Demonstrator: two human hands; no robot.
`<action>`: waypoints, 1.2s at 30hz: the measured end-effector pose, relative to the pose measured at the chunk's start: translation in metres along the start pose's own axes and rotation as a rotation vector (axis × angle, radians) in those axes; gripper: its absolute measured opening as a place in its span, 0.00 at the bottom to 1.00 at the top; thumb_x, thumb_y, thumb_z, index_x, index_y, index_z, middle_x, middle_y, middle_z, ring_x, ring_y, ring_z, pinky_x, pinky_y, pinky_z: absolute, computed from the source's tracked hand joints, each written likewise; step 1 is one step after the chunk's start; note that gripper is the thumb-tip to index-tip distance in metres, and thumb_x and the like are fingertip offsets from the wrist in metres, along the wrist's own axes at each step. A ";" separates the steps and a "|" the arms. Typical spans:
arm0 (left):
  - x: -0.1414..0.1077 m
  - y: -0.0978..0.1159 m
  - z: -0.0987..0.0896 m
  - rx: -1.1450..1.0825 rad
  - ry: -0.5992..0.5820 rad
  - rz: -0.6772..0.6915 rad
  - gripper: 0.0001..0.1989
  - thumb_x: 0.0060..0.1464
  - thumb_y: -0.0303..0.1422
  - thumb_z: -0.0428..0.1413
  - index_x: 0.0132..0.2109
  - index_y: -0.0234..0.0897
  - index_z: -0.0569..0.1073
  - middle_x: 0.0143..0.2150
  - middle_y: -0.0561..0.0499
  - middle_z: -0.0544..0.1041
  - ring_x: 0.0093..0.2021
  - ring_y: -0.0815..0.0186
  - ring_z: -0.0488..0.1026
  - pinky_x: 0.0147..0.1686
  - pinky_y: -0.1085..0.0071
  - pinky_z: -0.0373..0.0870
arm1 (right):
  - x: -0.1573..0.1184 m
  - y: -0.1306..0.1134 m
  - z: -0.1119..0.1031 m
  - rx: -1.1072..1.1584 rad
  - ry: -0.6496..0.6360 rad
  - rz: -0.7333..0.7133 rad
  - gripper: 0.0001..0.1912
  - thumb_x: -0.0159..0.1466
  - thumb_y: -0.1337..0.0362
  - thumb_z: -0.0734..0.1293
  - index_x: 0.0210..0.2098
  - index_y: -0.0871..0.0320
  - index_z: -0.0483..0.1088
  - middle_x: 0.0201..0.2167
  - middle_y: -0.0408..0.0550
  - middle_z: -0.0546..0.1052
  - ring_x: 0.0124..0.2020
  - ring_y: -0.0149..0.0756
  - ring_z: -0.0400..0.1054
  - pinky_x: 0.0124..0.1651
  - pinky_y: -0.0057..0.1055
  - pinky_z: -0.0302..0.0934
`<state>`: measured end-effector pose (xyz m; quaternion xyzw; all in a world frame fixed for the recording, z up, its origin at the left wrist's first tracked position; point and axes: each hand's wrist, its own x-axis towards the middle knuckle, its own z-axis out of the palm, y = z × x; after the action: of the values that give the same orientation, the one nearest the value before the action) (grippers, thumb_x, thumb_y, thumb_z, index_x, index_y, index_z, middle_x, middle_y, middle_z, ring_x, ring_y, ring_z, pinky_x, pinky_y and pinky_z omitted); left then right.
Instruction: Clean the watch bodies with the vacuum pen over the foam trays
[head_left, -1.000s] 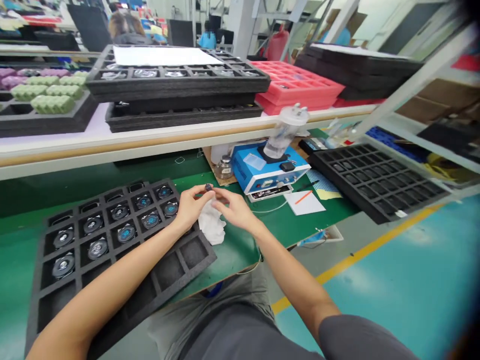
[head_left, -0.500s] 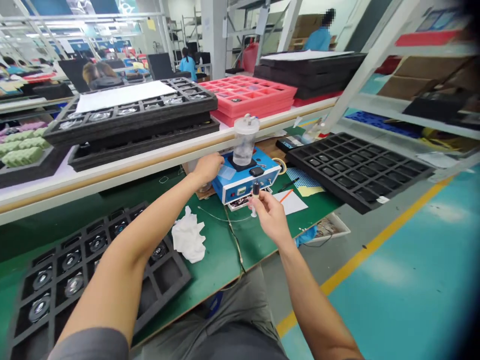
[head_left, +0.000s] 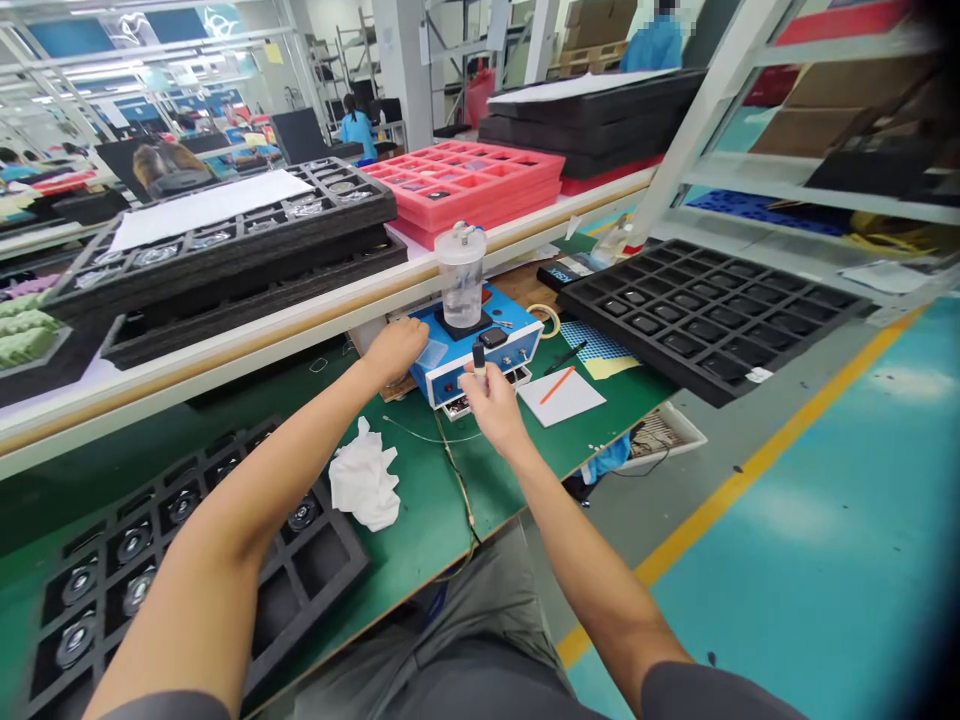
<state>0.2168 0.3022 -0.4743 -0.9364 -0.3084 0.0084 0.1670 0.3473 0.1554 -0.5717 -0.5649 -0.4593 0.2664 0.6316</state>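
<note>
My left hand (head_left: 396, 350) is closed, its fingers bent down at the left side of a blue control box (head_left: 442, 380). Its fingertips are mostly hidden, and part of a clear container (head_left: 397, 388) shows just below it. In front of the box, my right hand (head_left: 491, 405) grips a small upright tube with a black top (head_left: 478, 354) and a pale lower part. A clear lidded jar (head_left: 460, 275) stands on the box, near a small black piece (head_left: 493, 337). Thin clear tubing (head_left: 420, 435) runs across the green table towards my right hand.
A crumpled white cloth (head_left: 365, 478) lies beside a black foam tray (head_left: 322, 560) holding round parts. To the right are white paper (head_left: 562, 402) with an orange stick and another black tray (head_left: 712, 310). A shelf edge (head_left: 300, 345) crosses behind, carrying red foam trays (head_left: 465, 185).
The view has shifted, so most things sit further left. My right hand still holds the black-topped tube upright before the box. My left hand stays beside the box, its fingers now bent lower.
</note>
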 end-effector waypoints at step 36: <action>-0.099 0.001 0.020 -1.252 0.168 -0.628 0.08 0.60 0.31 0.58 0.32 0.35 0.76 0.28 0.46 0.80 0.27 0.64 0.77 0.30 0.69 0.74 | -0.015 -0.007 0.058 0.166 0.009 0.071 0.23 0.58 0.47 0.72 0.43 0.59 0.75 0.30 0.47 0.80 0.20 0.28 0.60 0.23 0.29 0.56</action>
<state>0.1349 0.2499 -0.5022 -0.7207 -0.4972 -0.2913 -0.3853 0.2884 0.1688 -0.5730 -0.5278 -0.4125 0.3234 0.6684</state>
